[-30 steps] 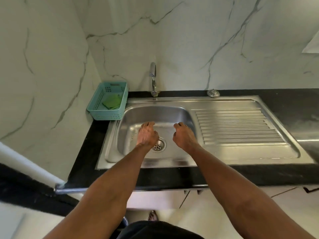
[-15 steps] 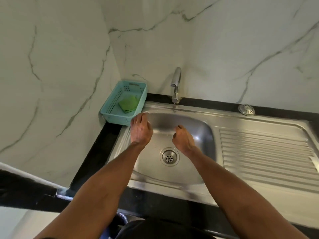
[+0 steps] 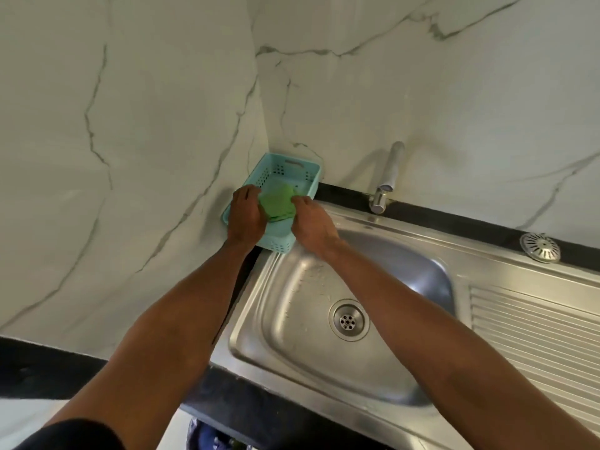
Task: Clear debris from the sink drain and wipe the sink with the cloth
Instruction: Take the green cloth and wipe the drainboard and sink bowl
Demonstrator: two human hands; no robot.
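Both hands at the green cloth in the teal basket

Left hand (image 3: 245, 219) and right hand (image 3: 311, 224) touch the cloth (image 3: 277, 203) from either side inside the basket (image 3: 292, 165), at 10 o'clock from the sink (image 3: 292, 319) drain (image 3: 348, 320); whether either hand grips it is unclear

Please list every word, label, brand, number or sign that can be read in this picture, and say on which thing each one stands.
None: no readable text shows.
The turquoise basket, green cloth, tap, sink, drain, loose strainer and marble wall all look unmarked.
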